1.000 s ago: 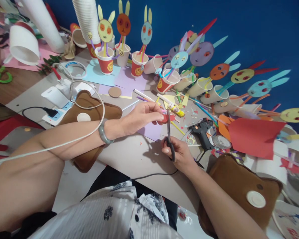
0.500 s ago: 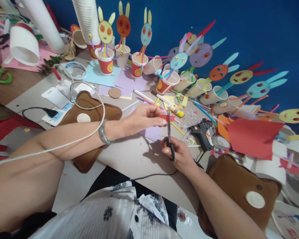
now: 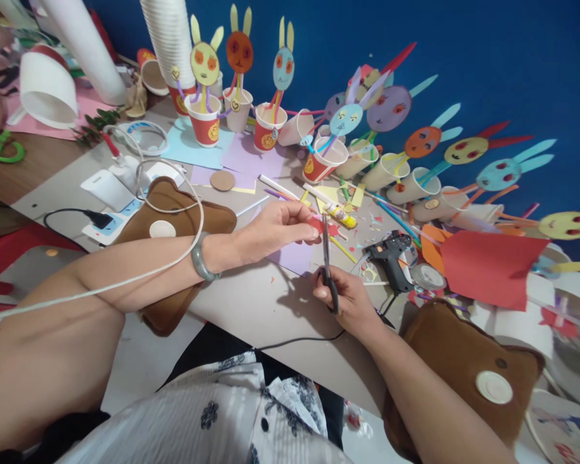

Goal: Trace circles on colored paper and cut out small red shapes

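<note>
Between thumb and fingers, my left hand [image 3: 283, 232] pinches a small piece of red paper [image 3: 318, 223], mostly hidden by the fingertips. My right hand [image 3: 345, 296] is wrapped round the black handles of a pair of scissors [image 3: 326, 258], whose blades point away from me and meet the red paper's edge. Under the hands lies a sheet of purple paper [image 3: 294, 256]. Just beyond them is a yellow glue stick [image 3: 341, 216], among scraps of cut paper. A black glue gun [image 3: 391, 259] rests to the right of the scissors.
Paper cups [image 3: 205, 122] holding paper rabbit figures line the blue wall. A power strip [image 3: 118, 216] with plugs and a white cable [image 3: 202, 212] crossing my left arm are at left. Brown cushions [image 3: 464, 367] lie on both sides. Red paper [image 3: 488, 267] leans at right. Another person's face edge shows far left.
My left hand has shifted very slightly left with the red paper. The scissors' blades have moved slightly, still at the paper. The other person at far left has leaned further in.
</note>
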A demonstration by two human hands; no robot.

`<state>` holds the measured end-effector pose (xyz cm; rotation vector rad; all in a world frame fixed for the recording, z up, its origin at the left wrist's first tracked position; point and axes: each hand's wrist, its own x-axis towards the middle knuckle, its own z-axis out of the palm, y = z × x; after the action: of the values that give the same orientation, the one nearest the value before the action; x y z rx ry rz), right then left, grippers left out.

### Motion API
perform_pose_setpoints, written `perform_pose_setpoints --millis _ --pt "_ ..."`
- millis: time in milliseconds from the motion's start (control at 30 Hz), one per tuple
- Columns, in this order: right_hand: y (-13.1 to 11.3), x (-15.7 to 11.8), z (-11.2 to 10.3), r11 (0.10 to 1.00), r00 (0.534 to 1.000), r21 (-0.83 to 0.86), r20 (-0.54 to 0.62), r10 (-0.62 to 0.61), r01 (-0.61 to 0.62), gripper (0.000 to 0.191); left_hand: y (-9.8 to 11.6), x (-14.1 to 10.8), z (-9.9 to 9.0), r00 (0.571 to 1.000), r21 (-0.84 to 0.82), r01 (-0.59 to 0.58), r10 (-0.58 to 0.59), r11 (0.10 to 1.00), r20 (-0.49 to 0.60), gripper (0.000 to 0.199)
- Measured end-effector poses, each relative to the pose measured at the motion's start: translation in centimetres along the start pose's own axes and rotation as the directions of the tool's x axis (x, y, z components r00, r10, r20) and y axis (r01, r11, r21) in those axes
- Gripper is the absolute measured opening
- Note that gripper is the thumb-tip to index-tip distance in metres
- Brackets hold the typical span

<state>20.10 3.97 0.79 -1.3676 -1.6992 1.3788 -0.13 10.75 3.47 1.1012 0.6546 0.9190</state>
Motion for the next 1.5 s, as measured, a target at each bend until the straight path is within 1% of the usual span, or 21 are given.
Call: perform_pose_setpoints --millis 200,400,633,700,800,867,1000,1100,1333,1500 --pt "-0.08 -0.03 -0.10 1.000 1.000 -0.003 -0.007 0.012 -0.012 0.059 0.08 -0.07 0.03 1.000 0.000 -0.001 0.001 1.000 -0.009 0.011" --pt "-0.15 -0.02 -0.02 1.000 1.000 0.014 0.012 0.006 -0.006 0.059 -0.02 -0.07 0.03 1.000 0.016 -0.010 0.011 1.000 -0.018 0.011" --pt "-0.23 -0.04 -0.02 1.000 1.000 0.010 -0.001 0.005 -0.005 0.059 0.03 -0.04 -0.01 0.999 0.039 -0.029 0.029 0.999 -0.018 0.009" --pt "-0.26 -0.03 0.00 1.000 1.000 0.002 -0.009 -0.002 0.002 0.060 0.05 0.00 0.04 0.999 0.037 -0.028 0.028 0.999 -0.015 0.015" --pt "-0.26 0.00 0.04 1.000 1.000 -0.001 -0.017 -0.010 0.010 0.060 0.02 0.05 0.14 0.999 0.008 -0.009 0.009 1.000 -0.031 0.036" --pt "-0.24 0.02 0.05 1.000 1.000 0.007 -0.020 -0.008 0.008 0.060 -0.04 0.04 0.17 1.000 -0.003 0.000 0.000 1.000 -0.031 0.043" --pt "-0.25 0.03 0.03 1.000 1.000 0.018 -0.014 0.005 -0.004 0.059 -0.22 -0.04 0.02 1.000 0.029 -0.015 0.015 0.999 0.014 0.034" --pt "-0.26 0.02 0.02 1.000 1.000 0.015 -0.007 0.014 -0.013 0.061 -0.32 -0.09 -0.08 0.999 0.006 -0.017 0.017 1.000 0.033 0.028" --pt "-0.06 -0.02 -0.05 1.000 1.000 0.008 -0.009 0.009 -0.009 0.060 -0.21 -0.08 0.05 1.000 -0.017 -0.015 0.015 1.000 0.004 0.014" --pt "-0.11 -0.03 0.03 1.000 1.000 0.018 -0.001 0.008 -0.008 0.060 -0.06 -0.15 0.11 1.000 -0.004 -0.011 0.011 1.000 -0.011 0.012"
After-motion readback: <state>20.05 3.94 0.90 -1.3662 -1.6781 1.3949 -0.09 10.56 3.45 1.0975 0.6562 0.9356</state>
